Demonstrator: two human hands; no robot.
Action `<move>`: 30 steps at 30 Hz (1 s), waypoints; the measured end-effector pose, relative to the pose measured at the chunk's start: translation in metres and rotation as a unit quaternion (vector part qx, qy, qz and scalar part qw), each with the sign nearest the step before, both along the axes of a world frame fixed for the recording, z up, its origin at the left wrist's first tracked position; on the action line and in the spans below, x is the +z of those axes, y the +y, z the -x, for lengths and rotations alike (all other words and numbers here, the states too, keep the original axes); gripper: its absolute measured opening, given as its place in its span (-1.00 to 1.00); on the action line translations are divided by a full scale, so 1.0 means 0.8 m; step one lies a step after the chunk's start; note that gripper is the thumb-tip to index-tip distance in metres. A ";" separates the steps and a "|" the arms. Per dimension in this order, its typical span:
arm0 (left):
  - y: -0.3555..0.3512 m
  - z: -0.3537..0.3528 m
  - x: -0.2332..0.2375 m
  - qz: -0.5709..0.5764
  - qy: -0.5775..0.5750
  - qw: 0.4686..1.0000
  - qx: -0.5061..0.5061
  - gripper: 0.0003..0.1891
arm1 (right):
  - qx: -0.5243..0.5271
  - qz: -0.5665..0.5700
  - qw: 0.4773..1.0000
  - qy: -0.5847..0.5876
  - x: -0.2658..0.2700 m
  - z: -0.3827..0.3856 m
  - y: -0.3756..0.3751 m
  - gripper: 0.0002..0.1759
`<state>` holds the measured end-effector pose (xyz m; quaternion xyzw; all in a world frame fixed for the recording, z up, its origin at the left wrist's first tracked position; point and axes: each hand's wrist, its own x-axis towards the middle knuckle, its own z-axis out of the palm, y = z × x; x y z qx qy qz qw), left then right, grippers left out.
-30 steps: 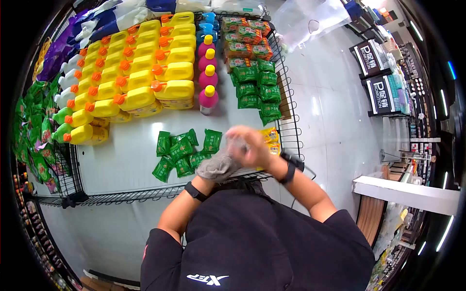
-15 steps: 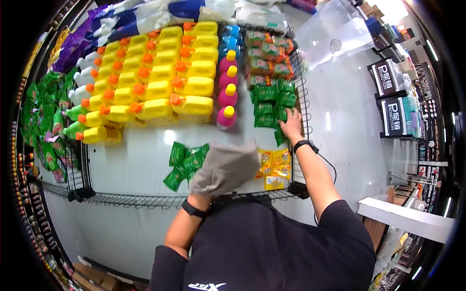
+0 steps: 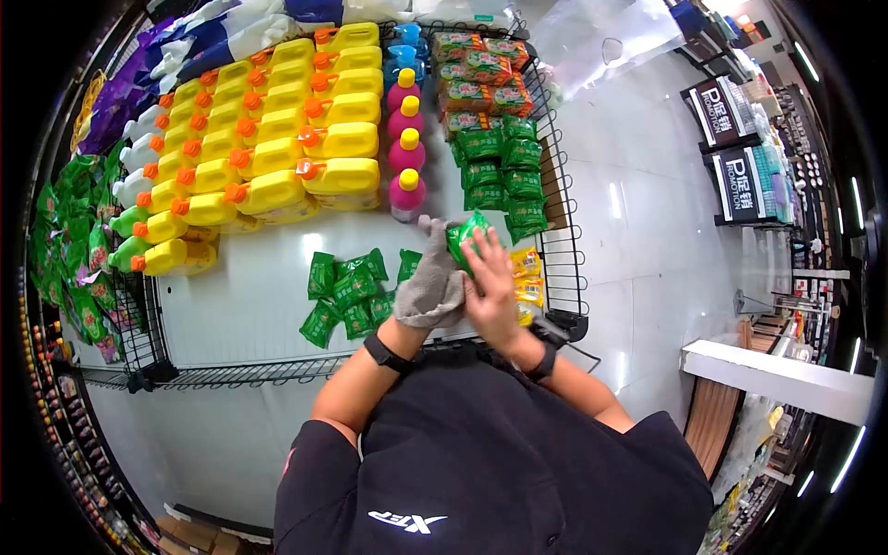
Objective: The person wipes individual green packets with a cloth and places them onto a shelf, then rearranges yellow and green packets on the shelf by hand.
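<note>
My left hand point(image 3: 433, 277) is inside a grey cloth mitt or glove and supports a green packet point(image 3: 465, 242) from the left. The bare palm and fingers of my right hand point(image 3: 490, 285) press on that packet from the right. Several loose green packets point(image 3: 353, 285) lie to the left of my hands on the white surface. Stacked green packets point(image 3: 523, 182) stand in rows beyond my right hand, with yellow packets point(image 3: 527, 263) nearer to me, partly behind my right wrist.
Yellow jugs point(image 3: 342, 139) with orange caps fill the left and middle. Pink bottles point(image 3: 407, 192) stand beside them, and orange-green packs point(image 3: 470, 97) lie at the back. A black wire rim point(image 3: 566, 217) borders the surface. Promotion boxes point(image 3: 737, 185) are at the right.
My right hand has come back from the stacked green packets to my left hand, and a green packet is now between them. The mitt has turned upright, and the view has shifted.
</note>
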<state>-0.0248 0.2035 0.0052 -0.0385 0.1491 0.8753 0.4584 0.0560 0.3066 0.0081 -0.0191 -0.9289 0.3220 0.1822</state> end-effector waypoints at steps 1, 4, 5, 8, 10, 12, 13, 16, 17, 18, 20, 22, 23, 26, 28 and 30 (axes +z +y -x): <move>0.001 -0.007 0.002 0.032 0.005 0.999 0.026 -0.24 | -0.043 0.045 0.998 0.002 -0.003 -0.006 -0.015 -0.49; -0.011 -0.012 -0.034 0.013 0.064 0.994 0.084 -0.33 | -0.005 -0.020 1.000 0.003 0.008 -0.008 -0.018 -0.60; -0.014 -0.008 -0.036 0.017 -0.009 0.997 0.078 -0.36 | 0.022 -0.029 0.999 0.020 0.016 -0.014 -0.023 -0.64; -0.025 -0.001 -0.004 -0.016 0.009 0.995 0.101 -0.52 | 0.087 -0.016 0.993 0.078 0.020 -0.028 -0.034 -0.69; -0.032 0.001 -0.008 0.044 0.045 0.986 0.153 -0.57 | 0.077 0.036 0.992 0.097 0.021 -0.033 -0.037 -0.62; -0.031 0.005 -0.003 0.089 0.123 0.980 0.132 -0.60 | 0.048 0.114 0.985 0.119 0.023 -0.030 -0.039 -0.54; -0.032 0.004 -0.001 0.113 0.162 0.973 0.120 -0.62 | 0.036 0.059 0.992 0.105 0.025 -0.030 -0.035 -0.46; -0.027 -0.013 -0.024 0.104 0.238 0.962 0.083 -0.73 | -0.046 0.066 0.993 0.084 0.028 -0.037 -0.039 -0.31; -0.033 -0.027 -0.030 0.105 0.195 0.975 0.009 -0.67 | -0.066 0.077 0.992 0.080 0.031 -0.042 -0.040 -0.29; -0.039 -0.040 -0.033 0.109 0.149 0.981 -0.065 -0.58 | -0.073 0.107 0.989 0.078 0.025 -0.048 -0.039 -0.29; -0.051 -0.039 -0.034 0.128 0.197 0.961 -0.145 -0.38 | -0.085 0.137 0.986 0.043 0.004 -0.059 -0.026 -0.27; -0.055 -0.045 -0.046 0.167 0.426 0.878 -0.140 -0.38 | -0.064 0.315 0.947 0.004 -0.017 -0.068 -0.023 -0.24; -0.054 -0.049 -0.048 0.195 0.572 0.791 -0.098 -0.37 | -0.059 0.296 0.953 -0.014 -0.013 -0.074 -0.020 -0.24; -0.045 -0.050 -0.047 0.229 0.746 0.626 -0.007 -0.41 | -0.073 0.293 0.951 -0.072 -0.002 -0.081 -0.005 -0.27; -0.039 -0.048 -0.037 0.287 0.830 0.478 -0.014 -0.45 | -0.046 0.272 0.958 -0.074 0.001 -0.082 0.010 -0.25; -0.037 -0.054 -0.015 0.330 0.882 0.334 0.017 -0.48 | -0.034 0.277 0.960 -0.033 0.023 -0.079 0.007 -0.34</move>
